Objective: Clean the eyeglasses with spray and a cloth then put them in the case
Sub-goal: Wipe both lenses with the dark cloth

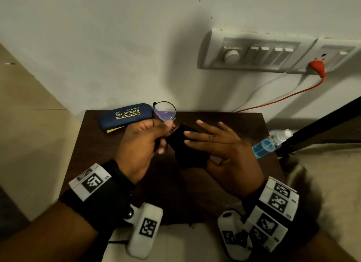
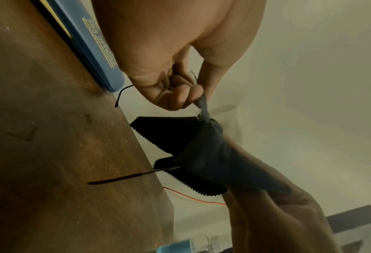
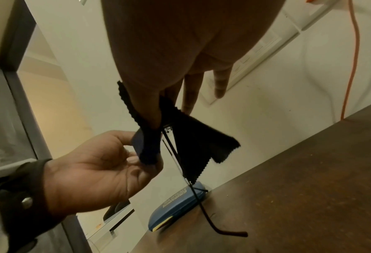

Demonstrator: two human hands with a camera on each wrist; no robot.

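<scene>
My left hand (image 1: 148,136) pinches the thin-framed eyeglasses (image 1: 165,111) near the bridge and holds them above the dark wooden table (image 1: 195,193). One round lens stands clear above my fingers. The other lens is hidden in a black cloth (image 1: 185,154), which my right hand (image 1: 220,144) pinches around it between thumb and forefinger, the other fingers straight. In the right wrist view the cloth (image 3: 201,145) wraps my thumb, and a temple arm (image 3: 201,205) hangs down. The closed blue case (image 1: 125,115) lies at the table's back left. The spray bottle (image 1: 269,143) lies at its right edge.
A yellow piece (image 1: 115,129) sticks out from under the case. On the wall behind is a switchboard (image 1: 254,52) with a red plug (image 1: 317,66) and a red cord running down to the table's back. A dark bar (image 1: 322,123) slants past the right edge.
</scene>
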